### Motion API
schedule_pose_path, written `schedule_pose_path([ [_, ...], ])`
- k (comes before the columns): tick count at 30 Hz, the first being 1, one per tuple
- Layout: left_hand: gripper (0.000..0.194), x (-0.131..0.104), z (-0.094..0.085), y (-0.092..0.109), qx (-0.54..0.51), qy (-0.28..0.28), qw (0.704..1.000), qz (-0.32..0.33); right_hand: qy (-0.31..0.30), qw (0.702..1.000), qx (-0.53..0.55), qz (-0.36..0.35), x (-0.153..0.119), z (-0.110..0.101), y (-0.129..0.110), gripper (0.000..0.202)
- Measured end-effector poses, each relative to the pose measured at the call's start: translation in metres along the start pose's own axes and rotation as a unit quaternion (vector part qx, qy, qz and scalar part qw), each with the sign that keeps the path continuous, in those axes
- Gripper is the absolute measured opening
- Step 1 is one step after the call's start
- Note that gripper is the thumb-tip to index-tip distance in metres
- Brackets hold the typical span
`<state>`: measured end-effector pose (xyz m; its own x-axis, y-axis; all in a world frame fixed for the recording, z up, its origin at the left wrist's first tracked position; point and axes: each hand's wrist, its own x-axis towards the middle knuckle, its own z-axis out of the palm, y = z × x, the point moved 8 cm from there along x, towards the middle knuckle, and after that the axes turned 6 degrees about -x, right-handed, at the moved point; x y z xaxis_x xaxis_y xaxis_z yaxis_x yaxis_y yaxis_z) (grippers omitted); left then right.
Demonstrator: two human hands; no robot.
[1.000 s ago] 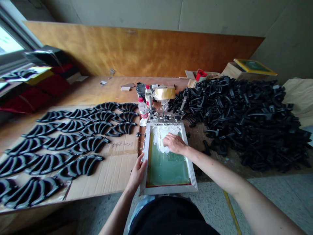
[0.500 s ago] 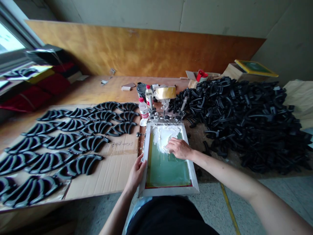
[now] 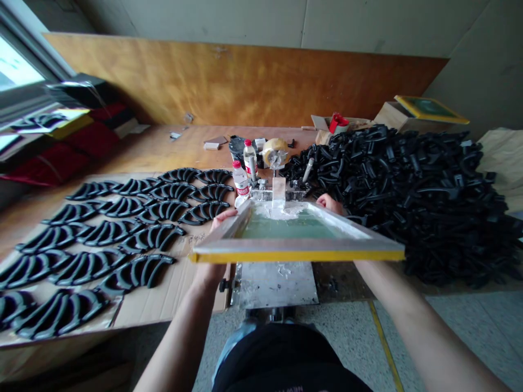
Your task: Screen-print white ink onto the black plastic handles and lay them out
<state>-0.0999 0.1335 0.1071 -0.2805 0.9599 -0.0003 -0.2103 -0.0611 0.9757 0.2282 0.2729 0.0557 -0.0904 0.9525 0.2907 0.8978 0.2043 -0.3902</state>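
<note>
1. I have a wooden table in front of me
2. On my left, a cardboard sheet lies on it, bearing rows of black ribbed pieces
3. On my right rises a loose heap of black parts
4. Between them I see two red-capped bottles, close together
5. Farther back, a white block lies beside a flat brown piece

A black top with small lettering, and light-blue trousers.
</note>
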Motion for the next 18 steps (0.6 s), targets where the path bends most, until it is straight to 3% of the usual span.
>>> schedule_pose_path([
  [3,0.055,0.019,0.016,0.004,-0.078,0.013,0.997,0.003,-0.062,0.996,0.017,-0.057,-0.040,0.036,-0.007,0.017],
  [5,0.053,0.015,0.017,-0.012,-0.110,0.052,0.992,-0.021,-0.101,0.989,0.021,-0.106,-0.062,0.058,-0.028,0.017],
  [7,0.053,-0.003,0.022,-0.047,-0.110,0.063,0.987,-0.095,-0.129,0.981,0.012,-0.141,-0.081,0.071,-0.052,0.023],
  [10,0.060,-0.056,0.042,-0.121,-0.081,-0.020,0.951,-0.298,-0.108,0.985,-0.005,-0.136,-0.107,0.066,-0.086,0.012],
  [12,0.061,-0.086,0.045,-0.154,-0.078,-0.046,0.923,-0.374,-0.108,0.974,0.009,-0.201,-0.130,0.062,-0.115,0.013],
  [14,0.056,-0.096,0.027,-0.171,-0.058,-0.032,0.920,-0.386,-0.135,0.940,0.038,-0.310,-0.153,0.062,-0.132,0.018],
  [15,0.054,-0.092,0.011,-0.175,-0.030,-0.025,0.925,-0.377,-0.144,0.927,0.047,-0.343,-0.158,0.062,-0.127,0.021],
  [17,0.054,-0.072,-0.035,-0.178,0.063,-0.011,0.938,-0.341,-0.143,0.935,0.028,-0.323,-0.151,0.059,-0.081,0.028],
  [18,0.056,-0.058,-0.061,-0.179,0.125,-0.007,0.940,-0.319,-0.138,0.955,-0.012,-0.264,-0.140,0.056,-0.042,0.027],
])
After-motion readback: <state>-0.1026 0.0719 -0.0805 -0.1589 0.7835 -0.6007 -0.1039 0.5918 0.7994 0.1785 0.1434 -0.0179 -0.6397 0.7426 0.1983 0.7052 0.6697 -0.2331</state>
